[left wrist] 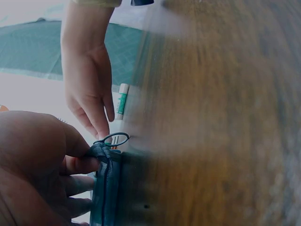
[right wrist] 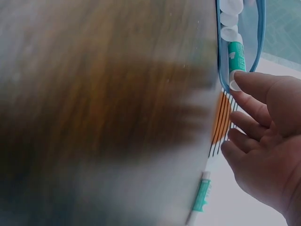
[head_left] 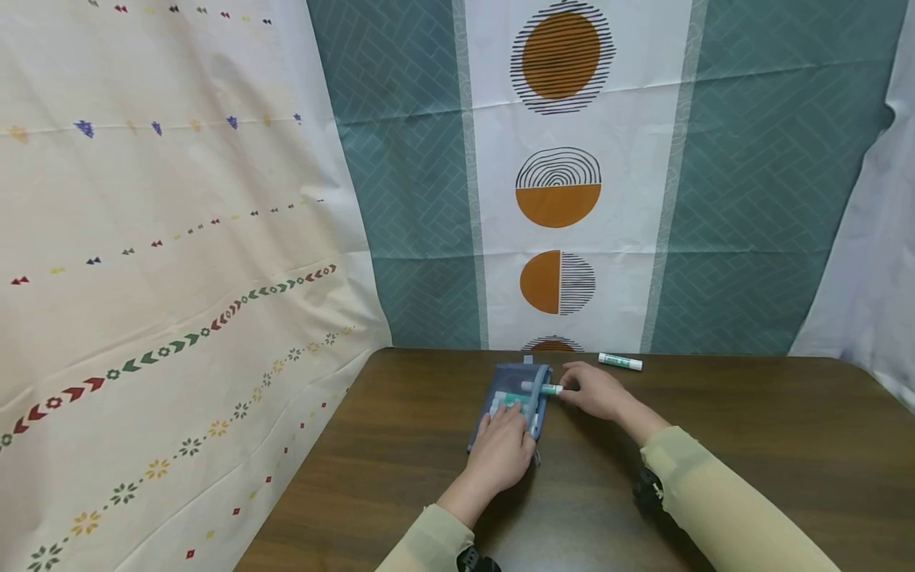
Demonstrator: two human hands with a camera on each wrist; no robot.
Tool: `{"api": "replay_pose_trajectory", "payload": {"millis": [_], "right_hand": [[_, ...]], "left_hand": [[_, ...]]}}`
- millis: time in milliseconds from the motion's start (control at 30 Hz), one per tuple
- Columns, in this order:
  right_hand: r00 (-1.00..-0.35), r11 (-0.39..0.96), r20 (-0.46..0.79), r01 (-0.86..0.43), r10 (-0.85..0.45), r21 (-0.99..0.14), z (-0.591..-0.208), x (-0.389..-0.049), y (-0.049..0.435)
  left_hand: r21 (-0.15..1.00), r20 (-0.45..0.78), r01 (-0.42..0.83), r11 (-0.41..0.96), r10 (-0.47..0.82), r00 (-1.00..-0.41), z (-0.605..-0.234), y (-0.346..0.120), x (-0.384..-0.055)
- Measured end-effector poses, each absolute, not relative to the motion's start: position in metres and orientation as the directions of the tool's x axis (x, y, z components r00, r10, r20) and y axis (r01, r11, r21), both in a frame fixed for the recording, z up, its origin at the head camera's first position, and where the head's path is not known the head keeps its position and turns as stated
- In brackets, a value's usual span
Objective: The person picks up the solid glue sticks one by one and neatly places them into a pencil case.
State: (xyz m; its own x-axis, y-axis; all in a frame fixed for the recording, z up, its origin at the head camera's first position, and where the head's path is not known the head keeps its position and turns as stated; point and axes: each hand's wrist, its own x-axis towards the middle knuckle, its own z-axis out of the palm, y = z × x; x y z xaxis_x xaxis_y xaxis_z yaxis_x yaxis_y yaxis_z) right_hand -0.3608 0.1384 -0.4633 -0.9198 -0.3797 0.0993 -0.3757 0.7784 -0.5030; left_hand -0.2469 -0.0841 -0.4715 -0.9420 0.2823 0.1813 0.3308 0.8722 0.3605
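A blue zippered pencil case (head_left: 509, 377) with see-through sides lies on the table, several white-and-green tubes visible inside. My left hand (head_left: 503, 449) grips its near part, fingers over the top and thumb at the zipper edge. In the left wrist view, thumb and fingers of the left hand (left wrist: 37, 165) hold the case (left wrist: 106, 188) by its zipper end. At the open side, my right hand (head_left: 595, 391) pinches the end of a glue stick (head_left: 550, 389), whose other end is inside the case. The right wrist view shows that glue stick (right wrist: 237, 56) between thumb and forefinger.
Another white-and-green glue stick (head_left: 620, 361) lies near the back edge of the brown wooden table (head_left: 750, 445), to the right of the case. A patterned curtain (head_left: 415, 199) hangs directly behind the table, and a pale patterned cloth (head_left: 179, 318) hangs on the left.
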Motion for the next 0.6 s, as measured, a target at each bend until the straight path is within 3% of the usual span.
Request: {"api": "replay_pose_trajectory", "payload": {"millis": [300,467,600], "right_hand": [[-0.915,0.770,0.070,-0.373,-0.397,-0.517,-0.471,-0.373,0.129],[-0.894,0.751,0.129,-0.433,-0.430,-0.498,-0.519,-0.418,0.136],[-0.890,0.752,0.137,-0.443,-0.435,-0.489,-0.530,-0.429,0.133]], "left_hand": [[0.357,0.178,0.335,0.872,0.288,-0.941,-0.472,-0.084,-0.248],[0.364,0.172,0.335,0.869,0.291,-0.941,-0.472,-0.085,-0.247],[0.364,0.175,0.338,0.868,0.293,-0.940,-0.471,-0.085,-0.247]]}}
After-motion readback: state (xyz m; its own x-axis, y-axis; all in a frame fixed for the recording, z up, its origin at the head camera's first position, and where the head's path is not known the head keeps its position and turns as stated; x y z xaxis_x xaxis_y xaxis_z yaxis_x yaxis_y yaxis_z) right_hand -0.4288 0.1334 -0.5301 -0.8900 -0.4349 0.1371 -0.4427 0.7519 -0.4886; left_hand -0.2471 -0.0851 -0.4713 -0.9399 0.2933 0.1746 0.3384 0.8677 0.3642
